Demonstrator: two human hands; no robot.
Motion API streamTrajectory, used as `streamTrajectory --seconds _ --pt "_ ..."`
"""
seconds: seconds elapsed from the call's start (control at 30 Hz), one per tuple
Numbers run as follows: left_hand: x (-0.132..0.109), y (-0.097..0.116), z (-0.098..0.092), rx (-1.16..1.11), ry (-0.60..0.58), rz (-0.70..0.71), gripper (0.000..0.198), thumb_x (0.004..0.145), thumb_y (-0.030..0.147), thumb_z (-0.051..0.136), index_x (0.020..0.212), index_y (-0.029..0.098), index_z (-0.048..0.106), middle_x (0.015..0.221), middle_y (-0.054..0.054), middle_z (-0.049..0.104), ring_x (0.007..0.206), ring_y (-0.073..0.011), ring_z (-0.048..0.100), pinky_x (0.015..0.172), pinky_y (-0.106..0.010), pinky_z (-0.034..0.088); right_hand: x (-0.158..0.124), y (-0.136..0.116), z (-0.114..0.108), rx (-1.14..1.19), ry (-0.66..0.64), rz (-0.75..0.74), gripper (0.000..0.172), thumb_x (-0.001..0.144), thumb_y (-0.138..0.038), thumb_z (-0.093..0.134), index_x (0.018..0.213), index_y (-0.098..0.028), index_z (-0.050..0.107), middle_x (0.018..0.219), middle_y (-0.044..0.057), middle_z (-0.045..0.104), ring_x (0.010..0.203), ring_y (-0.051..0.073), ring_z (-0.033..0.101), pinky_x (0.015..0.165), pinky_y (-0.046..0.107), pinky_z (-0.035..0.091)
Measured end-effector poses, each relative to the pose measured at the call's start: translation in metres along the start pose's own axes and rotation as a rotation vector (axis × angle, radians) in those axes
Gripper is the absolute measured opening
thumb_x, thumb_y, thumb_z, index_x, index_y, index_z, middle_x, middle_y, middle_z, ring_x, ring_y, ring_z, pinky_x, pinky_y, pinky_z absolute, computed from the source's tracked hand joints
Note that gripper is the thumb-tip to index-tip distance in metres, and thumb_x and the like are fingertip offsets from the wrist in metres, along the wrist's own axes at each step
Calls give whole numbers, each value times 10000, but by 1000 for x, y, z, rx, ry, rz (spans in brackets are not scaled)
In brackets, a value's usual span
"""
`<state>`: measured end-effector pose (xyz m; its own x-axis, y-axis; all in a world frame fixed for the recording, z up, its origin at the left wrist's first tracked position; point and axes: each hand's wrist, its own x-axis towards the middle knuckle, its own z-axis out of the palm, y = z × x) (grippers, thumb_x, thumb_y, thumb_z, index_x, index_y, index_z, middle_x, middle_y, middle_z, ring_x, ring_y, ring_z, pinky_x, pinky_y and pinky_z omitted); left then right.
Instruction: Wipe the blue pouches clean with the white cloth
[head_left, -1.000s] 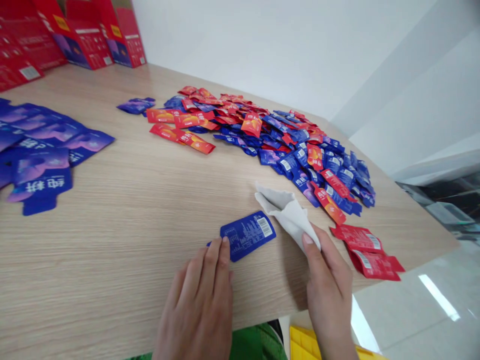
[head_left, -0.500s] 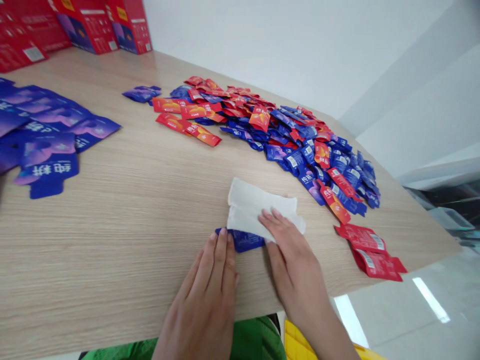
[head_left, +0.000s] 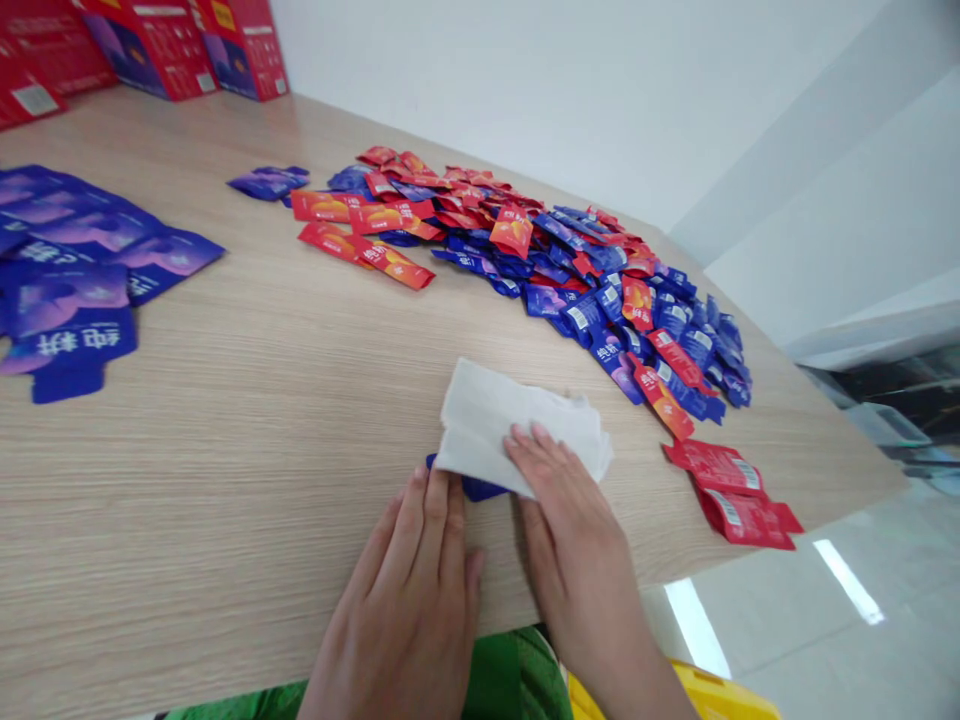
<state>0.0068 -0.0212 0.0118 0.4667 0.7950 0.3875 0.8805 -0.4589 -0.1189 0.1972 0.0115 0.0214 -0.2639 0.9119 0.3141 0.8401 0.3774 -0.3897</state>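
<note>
A small blue sachet [head_left: 484,490] lies on the table in front of me, mostly covered by a folded white cloth [head_left: 491,415]. My left hand [head_left: 420,560] rests flat, its fingers stretched out together and their tips on the sachet's left end. Lying over the cloth's near right part, my right hand [head_left: 574,535] presses it down onto the sachet with its fingers. The right thumb is at the near edge of the cloth, its tip partly hidden.
A heap of red and blue sachets [head_left: 540,240] spreads along the back right. Two red sachets [head_left: 739,490] lie near the right edge. Overlapping blue packets [head_left: 82,290] are at the left. Red boxes [head_left: 169,50] stand behind. A small blue pair [head_left: 268,183] lies near the heap.
The cloth has slid toward me and slightly left under my right hand, covering more of the blue sachet. My left hand keeps its place at the sachet's end. The view has shifted slightly.
</note>
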Motion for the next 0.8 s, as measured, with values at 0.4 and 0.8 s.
streamTrajectory --seconds 0.4,0.8 --pt "-1 4 3 -41 -8 -27 525 1038 190 336 1440 56 647 1446 -161 738 1363 -324 677 1151 -468 527 4 -26 5 87 30 -115 611 1073 -53 418 1650 -239 489 1683 33 547 1593 170 466 1310 413 442" --pt "5 9 4 -75 77 -108 527 1055 212 375 1464 -51 578 1552 -208 643 1444 -308 624 1162 -422 497 -15 32 -24 -25 162 296 451 1139 -302 445 1547 -228 624 1610 102 621 1511 291 581 1240 591 505"
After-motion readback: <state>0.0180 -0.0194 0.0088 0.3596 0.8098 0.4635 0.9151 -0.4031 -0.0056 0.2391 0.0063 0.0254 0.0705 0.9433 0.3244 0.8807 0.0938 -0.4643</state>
